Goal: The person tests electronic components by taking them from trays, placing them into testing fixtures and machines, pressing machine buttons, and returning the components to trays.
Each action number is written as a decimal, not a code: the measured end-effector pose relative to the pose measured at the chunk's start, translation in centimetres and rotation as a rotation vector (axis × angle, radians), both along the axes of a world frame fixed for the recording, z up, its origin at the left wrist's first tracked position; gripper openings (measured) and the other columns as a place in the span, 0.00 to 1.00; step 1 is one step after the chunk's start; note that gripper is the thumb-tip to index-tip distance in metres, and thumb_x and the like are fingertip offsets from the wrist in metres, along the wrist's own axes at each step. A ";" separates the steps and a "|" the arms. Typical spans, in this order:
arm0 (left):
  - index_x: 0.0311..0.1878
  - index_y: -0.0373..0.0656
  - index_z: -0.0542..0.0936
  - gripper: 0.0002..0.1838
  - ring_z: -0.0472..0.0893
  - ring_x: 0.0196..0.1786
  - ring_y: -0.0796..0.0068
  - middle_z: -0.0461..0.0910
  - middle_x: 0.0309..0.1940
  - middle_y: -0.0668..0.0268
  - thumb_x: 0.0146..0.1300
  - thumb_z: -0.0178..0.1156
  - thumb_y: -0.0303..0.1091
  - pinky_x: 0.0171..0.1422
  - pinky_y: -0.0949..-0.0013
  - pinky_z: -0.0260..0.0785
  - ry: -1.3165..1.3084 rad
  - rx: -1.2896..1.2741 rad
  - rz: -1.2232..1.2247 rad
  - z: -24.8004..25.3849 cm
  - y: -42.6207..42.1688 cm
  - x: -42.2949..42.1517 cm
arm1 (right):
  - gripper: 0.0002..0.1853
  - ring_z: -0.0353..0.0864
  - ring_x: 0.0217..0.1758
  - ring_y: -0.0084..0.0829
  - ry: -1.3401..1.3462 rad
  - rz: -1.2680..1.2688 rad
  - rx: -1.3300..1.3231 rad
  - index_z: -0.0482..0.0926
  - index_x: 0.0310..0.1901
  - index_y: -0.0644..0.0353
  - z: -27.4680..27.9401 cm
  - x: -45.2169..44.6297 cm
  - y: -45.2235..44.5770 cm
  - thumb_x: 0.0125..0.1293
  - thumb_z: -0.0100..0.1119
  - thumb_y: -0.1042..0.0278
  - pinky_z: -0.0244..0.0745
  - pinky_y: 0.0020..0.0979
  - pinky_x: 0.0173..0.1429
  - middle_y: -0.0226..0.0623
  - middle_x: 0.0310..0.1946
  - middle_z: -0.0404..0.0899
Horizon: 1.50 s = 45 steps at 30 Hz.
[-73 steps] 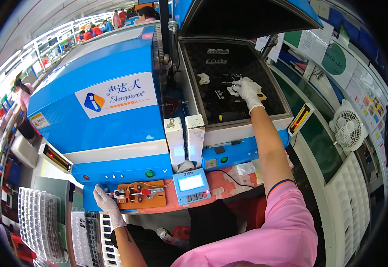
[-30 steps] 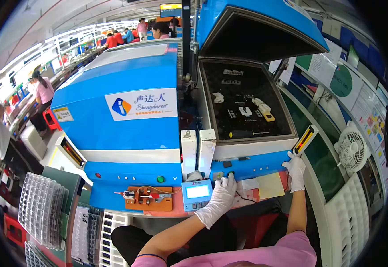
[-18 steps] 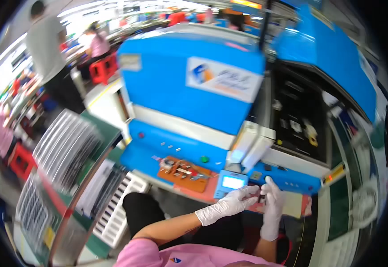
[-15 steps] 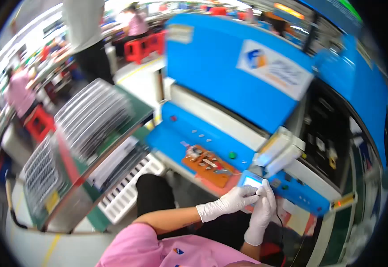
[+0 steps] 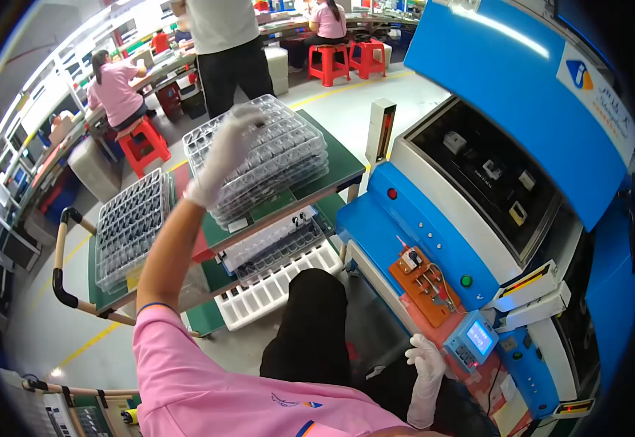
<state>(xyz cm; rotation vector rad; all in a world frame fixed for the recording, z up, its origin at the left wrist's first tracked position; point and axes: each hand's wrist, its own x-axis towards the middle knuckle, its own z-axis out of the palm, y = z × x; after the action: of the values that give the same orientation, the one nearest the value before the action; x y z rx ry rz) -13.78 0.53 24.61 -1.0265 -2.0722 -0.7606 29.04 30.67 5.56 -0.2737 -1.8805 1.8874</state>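
Observation:
My left hand (image 5: 224, 156), in a white glove, reaches over the stack of clear plastic trays (image 5: 288, 149) on the cart. Its fingers are bent together at the upper part of the stack; a small dark thing shows at the fingertips, too small to name. My right hand (image 5: 426, 364), also gloved, is low beside the small blue device with a lit screen (image 5: 472, 341). Its fingers are loosely curled and apart, with nothing visible in them. An orange fixture board (image 5: 426, 288) with metal clamps and a cable lies on the machine's blue ledge, beyond the right hand.
Another tray stack (image 5: 132, 229) with dark parts stands on the green cart (image 5: 343, 164). Below is a white slotted rack (image 5: 281, 288). A blue machine (image 5: 506, 87) with a raised cover is at right. A person (image 5: 226, 51) stands behind the cart; others sit on red stools (image 5: 143, 146).
My left hand has left my right hand by the device and swung across to the tray stack. The right hand has lowered slightly and loosened. The view has turned left.

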 end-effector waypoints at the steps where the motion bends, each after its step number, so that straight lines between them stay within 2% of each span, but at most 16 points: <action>1: 0.45 0.42 0.82 0.16 0.79 0.48 0.61 0.79 0.40 0.57 0.50 0.63 0.21 0.53 0.68 0.71 0.011 -0.054 0.065 0.6 -1.3 -3.1 | 0.21 0.78 0.36 0.24 -0.023 -0.006 -0.025 0.76 0.53 0.68 -0.5 0.1 0.0 0.59 0.61 0.67 0.72 0.21 0.38 0.42 0.47 0.78; 3: 0.45 0.43 0.82 0.16 0.79 0.48 0.60 0.79 0.40 0.58 0.50 0.63 0.22 0.53 0.67 0.71 0.028 -0.112 0.117 0.8 -2.8 -7.9 | 0.20 0.78 0.36 0.23 -0.043 -0.025 -0.055 0.76 0.52 0.66 -1.1 0.4 -0.6 0.58 0.63 0.70 0.72 0.20 0.37 0.41 0.47 0.78; 6: 0.43 0.43 0.82 0.14 0.78 0.47 0.58 0.79 0.40 0.59 0.51 0.62 0.24 0.54 0.65 0.71 0.022 -0.326 0.269 0.3 -3.2 -13.3 | 0.19 0.78 0.35 0.20 -0.161 -0.008 0.082 0.78 0.51 0.64 -1.2 0.6 -1.3 0.55 0.61 0.78 0.71 0.18 0.36 0.37 0.45 0.78; 10: 0.42 0.43 0.83 0.14 0.78 0.47 0.56 0.79 0.40 0.59 0.50 0.61 0.23 0.53 0.62 0.71 0.008 -0.477 0.349 -0.6 -2.0 -16.9 | 0.20 0.77 0.35 0.19 -0.228 -0.036 0.080 0.79 0.49 0.63 -1.8 0.9 -2.1 0.52 0.60 0.83 0.71 0.18 0.36 0.35 0.44 0.77; 14: 0.44 0.45 0.83 0.15 0.79 0.48 0.55 0.80 0.41 0.57 0.53 0.56 0.23 0.53 0.60 0.72 -0.066 -0.573 0.363 -1.2 -1.7 -18.6 | 0.20 0.77 0.34 0.20 -0.323 -0.008 0.147 0.78 0.49 0.63 -0.5 0.7 -2.5 0.51 0.61 0.82 0.72 0.19 0.36 0.37 0.46 0.77; 18: 0.49 0.45 0.81 0.18 0.79 0.51 0.56 0.80 0.46 0.55 0.55 0.54 0.22 0.56 0.61 0.71 -0.286 -0.556 0.373 -1.3 -1.7 -18.5 | 0.20 0.77 0.34 0.21 -0.351 -0.012 0.177 0.79 0.49 0.63 -0.6 0.3 -2.6 0.51 0.62 0.81 0.73 0.20 0.37 0.37 0.46 0.77; 21: 0.51 0.45 0.80 0.19 0.79 0.52 0.56 0.80 0.47 0.54 0.56 0.54 0.21 0.56 0.62 0.71 -0.102 -0.395 0.220 -1.2 -2.8 -18.4 | 0.21 0.78 0.34 0.22 -0.363 -0.013 0.196 0.79 0.49 0.62 -0.4 -0.1 -3.1 0.51 0.62 0.81 0.73 0.21 0.38 0.38 0.47 0.77; 22: 0.52 0.45 0.80 0.19 0.79 0.52 0.56 0.80 0.47 0.53 0.57 0.54 0.21 0.57 0.63 0.71 -0.012 -0.313 0.151 -1.6 -3.6 -17.8 | 0.21 0.78 0.35 0.23 -0.371 -0.009 0.210 0.79 0.49 0.62 -0.3 -0.2 -3.1 0.50 0.62 0.81 0.74 0.21 0.38 0.38 0.48 0.77; 25: 0.52 0.43 0.79 0.18 0.81 0.49 0.58 0.81 0.45 0.54 0.59 0.55 0.22 0.54 0.63 0.72 -0.046 -0.155 0.105 0.8 -5.0 -10.2 | 0.21 0.78 0.35 0.23 -0.336 0.048 0.239 0.79 0.49 0.62 -0.7 -0.6 -2.9 0.51 0.62 0.81 0.74 0.22 0.39 0.38 0.46 0.77; 29: 0.52 0.38 0.78 0.17 0.82 0.47 0.63 0.82 0.43 0.55 0.59 0.58 0.28 0.53 0.66 0.72 -0.297 -0.343 0.145 2.5 -12.3 0.7 | 0.19 0.78 0.36 0.23 -0.335 0.148 0.245 0.79 0.50 0.62 -0.5 -1.3 -3.0 0.54 0.61 0.80 0.72 0.22 0.40 0.36 0.43 0.79; 33: 0.44 0.38 0.82 0.15 0.82 0.38 0.75 0.84 0.33 0.61 0.54 0.65 0.34 0.46 0.70 0.73 -0.793 -0.364 0.540 3.1 -23.8 7.0 | 0.20 0.79 0.37 0.24 -0.309 0.202 0.295 0.79 0.50 0.62 -0.9 -2.0 -2.9 0.53 0.60 0.82 0.73 0.23 0.40 0.36 0.40 0.81; 35: 0.37 0.37 0.84 0.13 0.81 0.31 0.75 0.83 0.27 0.64 0.52 0.66 0.37 0.40 0.71 0.73 -0.811 -0.446 0.935 2.7 -27.0 9.2 | 0.21 0.80 0.36 0.24 -0.294 0.234 0.316 0.79 0.50 0.62 -1.0 -2.3 -2.8 0.52 0.59 0.83 0.75 0.23 0.40 0.37 0.39 0.81; 36: 0.37 0.37 0.84 0.13 0.81 0.31 0.75 0.83 0.27 0.64 0.52 0.66 0.37 0.40 0.71 0.73 -0.813 -0.452 0.945 1.8 -28.4 10.0 | 0.21 0.80 0.37 0.24 -0.288 0.236 0.322 0.79 0.50 0.62 -1.1 -2.4 -2.8 0.52 0.59 0.83 0.75 0.23 0.40 0.37 0.39 0.81; 38: 0.30 0.37 0.84 0.14 0.80 0.25 0.71 0.81 0.19 0.62 0.48 0.64 0.40 0.33 0.67 0.72 -0.841 -0.285 0.991 -0.7 -30.1 11.2 | 0.21 0.80 0.37 0.25 -0.277 0.229 0.336 0.79 0.50 0.61 -1.1 -2.6 -2.9 0.52 0.60 0.83 0.75 0.24 0.40 0.37 0.40 0.82; 42: 0.27 0.38 0.84 0.12 0.79 0.22 0.72 0.79 0.18 0.63 0.47 0.63 0.38 0.29 0.68 0.70 -0.929 -0.128 1.014 -3.4 -29.4 11.2 | 0.20 0.80 0.35 0.25 -0.258 0.217 0.346 0.79 0.50 0.62 -0.8 -2.6 -3.3 0.53 0.60 0.83 0.75 0.24 0.39 0.37 0.39 0.81; 45: 0.19 0.37 0.80 0.09 0.75 0.17 0.74 0.76 0.13 0.63 0.45 0.59 0.34 0.23 0.66 0.66 -0.782 -0.224 1.036 -4.9 -29.8 10.3 | 0.18 0.80 0.35 0.25 -0.274 0.249 0.381 0.79 0.49 0.62 0.1 -2.5 -3.2 0.54 0.60 0.81 0.74 0.25 0.38 0.36 0.37 0.82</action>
<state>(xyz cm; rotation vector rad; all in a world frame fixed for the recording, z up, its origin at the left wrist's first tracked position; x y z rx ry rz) -3.51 -29.24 19.74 0.4238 -2.9194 -0.3756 26.50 27.45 5.64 -0.1867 -2.5132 1.6547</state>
